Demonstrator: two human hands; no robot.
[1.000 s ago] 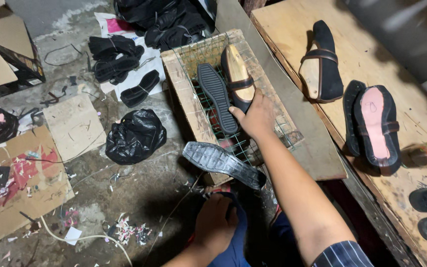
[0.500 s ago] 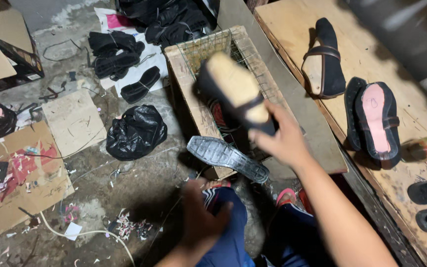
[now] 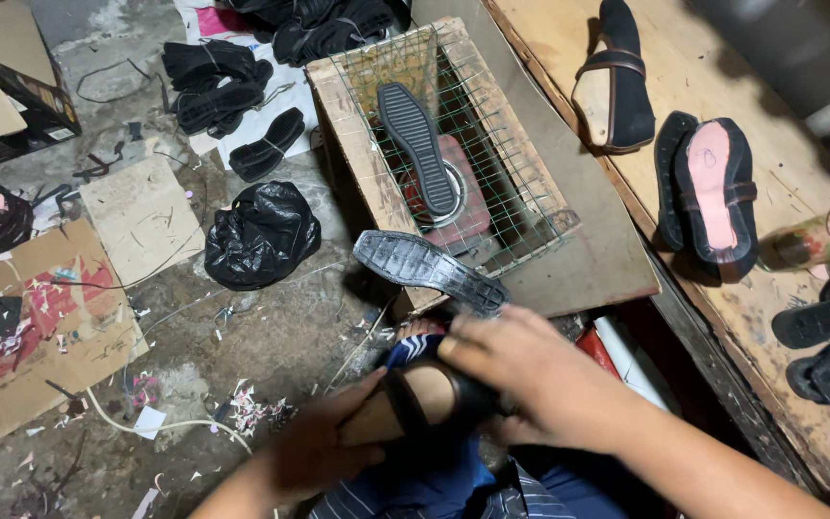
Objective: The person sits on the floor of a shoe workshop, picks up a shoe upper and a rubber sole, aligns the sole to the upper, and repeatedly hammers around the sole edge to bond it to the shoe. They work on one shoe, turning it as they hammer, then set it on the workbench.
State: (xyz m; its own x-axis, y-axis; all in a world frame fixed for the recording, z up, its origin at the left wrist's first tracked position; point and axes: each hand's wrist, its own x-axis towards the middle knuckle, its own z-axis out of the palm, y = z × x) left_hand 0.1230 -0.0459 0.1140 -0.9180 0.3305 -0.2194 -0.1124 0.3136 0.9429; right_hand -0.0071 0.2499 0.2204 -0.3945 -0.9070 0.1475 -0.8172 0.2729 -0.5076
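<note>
Both of my hands hold a tan shoe upper with a black strap (image 3: pixel 422 401) over my lap. My left hand (image 3: pixel 324 447) grips its near end from below. My right hand (image 3: pixel 521 370) covers its far end from above. A grey ridged rubber sole (image 3: pixel 429 270) lies just beyond my right hand, resting on the front edge of a wooden box (image 3: pixel 355 159). A wire grid covers that box, and a second dark sole (image 3: pixel 419 146) lies on the grid.
A wooden bench (image 3: pixel 722 86) at right carries finished black sandals (image 3: pixel 713 197) and a glass (image 3: pixel 823 238). On the dirty floor at left lie a black plastic bag (image 3: pixel 261 235), cardboard sheets (image 3: pixel 36 336), black straps (image 3: pixel 218 82) and scraps.
My right hand lifted the tan upper off the wire grid and brought it down to my lap, where my left hand came up and took its near end.
</note>
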